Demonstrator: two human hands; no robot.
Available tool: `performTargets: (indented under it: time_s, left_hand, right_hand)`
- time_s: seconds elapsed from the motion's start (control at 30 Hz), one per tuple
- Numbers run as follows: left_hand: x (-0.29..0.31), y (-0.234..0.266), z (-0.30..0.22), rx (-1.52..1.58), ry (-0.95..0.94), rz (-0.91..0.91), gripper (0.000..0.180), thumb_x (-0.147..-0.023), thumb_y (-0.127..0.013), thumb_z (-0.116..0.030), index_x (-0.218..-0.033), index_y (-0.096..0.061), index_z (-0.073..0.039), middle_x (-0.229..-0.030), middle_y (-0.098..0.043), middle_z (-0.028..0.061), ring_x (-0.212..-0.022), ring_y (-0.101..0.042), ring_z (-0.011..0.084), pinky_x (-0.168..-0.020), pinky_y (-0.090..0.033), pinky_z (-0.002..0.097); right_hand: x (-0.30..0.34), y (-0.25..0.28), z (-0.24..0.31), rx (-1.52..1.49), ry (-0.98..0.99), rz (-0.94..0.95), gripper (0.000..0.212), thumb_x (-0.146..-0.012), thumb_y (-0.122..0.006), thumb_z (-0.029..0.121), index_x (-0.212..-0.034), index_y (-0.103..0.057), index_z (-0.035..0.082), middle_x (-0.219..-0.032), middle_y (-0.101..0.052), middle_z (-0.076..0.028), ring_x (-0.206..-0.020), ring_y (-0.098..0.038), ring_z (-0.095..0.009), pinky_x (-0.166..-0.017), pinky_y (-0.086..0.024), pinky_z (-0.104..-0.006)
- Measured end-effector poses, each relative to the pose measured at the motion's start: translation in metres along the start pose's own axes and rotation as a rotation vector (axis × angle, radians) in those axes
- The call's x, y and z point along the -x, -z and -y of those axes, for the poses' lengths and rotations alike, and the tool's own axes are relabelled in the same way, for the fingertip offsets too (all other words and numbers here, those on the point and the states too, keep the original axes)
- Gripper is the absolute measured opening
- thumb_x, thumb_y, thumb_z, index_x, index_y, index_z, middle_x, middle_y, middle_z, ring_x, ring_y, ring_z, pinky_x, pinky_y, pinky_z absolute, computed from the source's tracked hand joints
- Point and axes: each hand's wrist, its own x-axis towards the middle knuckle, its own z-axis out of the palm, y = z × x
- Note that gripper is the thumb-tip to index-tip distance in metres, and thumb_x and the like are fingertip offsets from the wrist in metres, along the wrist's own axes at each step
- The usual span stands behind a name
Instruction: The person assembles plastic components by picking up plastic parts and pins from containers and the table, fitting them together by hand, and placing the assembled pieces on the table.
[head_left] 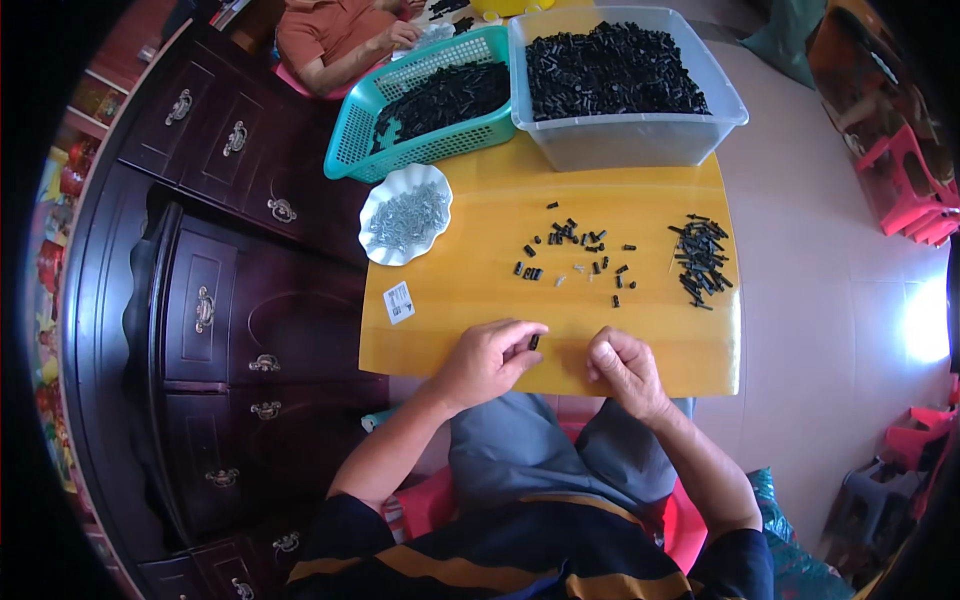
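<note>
Near the front edge of the yellow table, my left hand pinches a small black plastic piece between thumb and fingertips. A short distance to its right, my right hand is closed, the thumb pressed against the curled fingers; whatever it may hold is hidden. Beyond my hands lie several loose short black pieces with a few clear bits among them. To the right is a pile of longer black pieces, slim and pointed.
A white scalloped dish of small clear pieces stands at the left edge, with a white label card nearer me. A green basket and a translucent bin, both filled with black parts, stand at the back. Another person sits beyond.
</note>
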Motion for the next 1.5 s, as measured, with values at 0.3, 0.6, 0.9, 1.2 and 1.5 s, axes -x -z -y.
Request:
performTargets:
  time_s: [0.3, 0.6, 0.9, 1.2, 1.5]
  left_hand:
    - [-0.111, 0.120, 0.034, -0.063, 0.112, -0.319, 0.037, -0.087, -0.064, -0.009, -0.124, -0.062, -0.002, -0.086, -0.067, 0.0044, -0.072, -0.060, 0.0085, -0.064, -0.049, 0.0261]
    - [-0.082, 0.055, -0.030, 0.427, 0.074, 0.094, 0.029, -0.101, -0.058, -0.015, -0.126, -0.062, -0.001, -0.119, -0.066, 0.0061, -0.110, -0.060, 0.0131, -0.092, -0.049, 0.0274]
    - [-0.038, -0.090, -0.100, 1.046, -0.097, 0.605, 0.055, -0.106, -0.041, -0.044, -0.135, -0.054, 0.001, -0.126, -0.063, 0.0120, -0.114, -0.059, 0.0181, -0.102, -0.044, 0.0320]
    - [-0.013, -0.079, -0.144, 0.821, -0.531, 0.350, 0.043, -0.103, -0.048, -0.035, -0.113, -0.067, 0.003, -0.110, -0.067, 0.0233, -0.107, -0.063, 0.0369, -0.093, -0.049, 0.0418]
    - [0.021, -0.048, -0.193, 0.755, -0.947, 0.163, 0.069, -0.100, -0.034, -0.059, -0.128, -0.060, -0.002, -0.123, -0.065, 0.0188, -0.115, -0.061, 0.0358, -0.104, -0.040, 0.0469]
  right_hand:
    - [0.010, 0.006, 0.002, 0.005, -0.021, 0.026, 0.032, -0.105, -0.051, 0.030, -0.086, -0.055, 0.004, -0.074, -0.054, -0.002, -0.070, -0.053, -0.010, -0.068, -0.045, -0.0265]
    - [0.023, 0.032, 0.171, -1.392, 0.641, 0.670, 0.026, -0.096, -0.058, 0.024, -0.079, -0.054, 0.006, -0.071, -0.062, -0.012, -0.062, -0.063, -0.024, -0.057, -0.053, -0.0369]
    - [0.021, 0.029, 0.242, -1.066, 0.619, 1.290, 0.019, -0.095, -0.054, 0.020, -0.086, -0.057, 0.004, -0.077, -0.061, -0.010, -0.067, -0.062, -0.020, -0.067, -0.052, -0.0353]
    - [0.014, 0.008, 0.255, -0.969, 0.518, 1.397, 0.020, -0.096, -0.054, 0.020, -0.086, -0.058, 0.004, -0.079, -0.062, -0.010, -0.068, -0.063, -0.021, -0.067, -0.052, -0.0361]
    - [-0.006, -0.017, 0.259, -0.909, 0.487, 1.521, 0.021, -0.096, -0.055, 0.021, -0.086, -0.059, 0.003, -0.081, -0.063, -0.011, -0.070, -0.064, -0.022, -0.067, -0.053, -0.0368]
